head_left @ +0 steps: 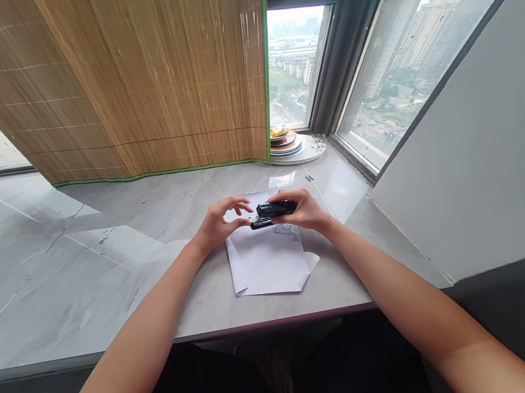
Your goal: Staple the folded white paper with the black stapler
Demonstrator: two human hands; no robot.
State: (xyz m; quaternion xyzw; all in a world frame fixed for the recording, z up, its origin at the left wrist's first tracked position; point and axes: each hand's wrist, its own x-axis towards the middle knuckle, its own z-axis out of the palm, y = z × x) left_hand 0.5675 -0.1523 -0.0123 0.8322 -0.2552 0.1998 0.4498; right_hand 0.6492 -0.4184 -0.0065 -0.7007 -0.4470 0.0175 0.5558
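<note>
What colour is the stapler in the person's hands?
Black; the small plastic stapler shows clearly in the head view, over the white paper sheet.

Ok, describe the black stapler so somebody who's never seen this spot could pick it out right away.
Start at the grey marble sill under the bamboo blind; white sheets of paper lie near its front edge. Above the far end of the paper, the right hand holds the stapler, with the left hand at its tip. It is the only small black thing there.
</note>
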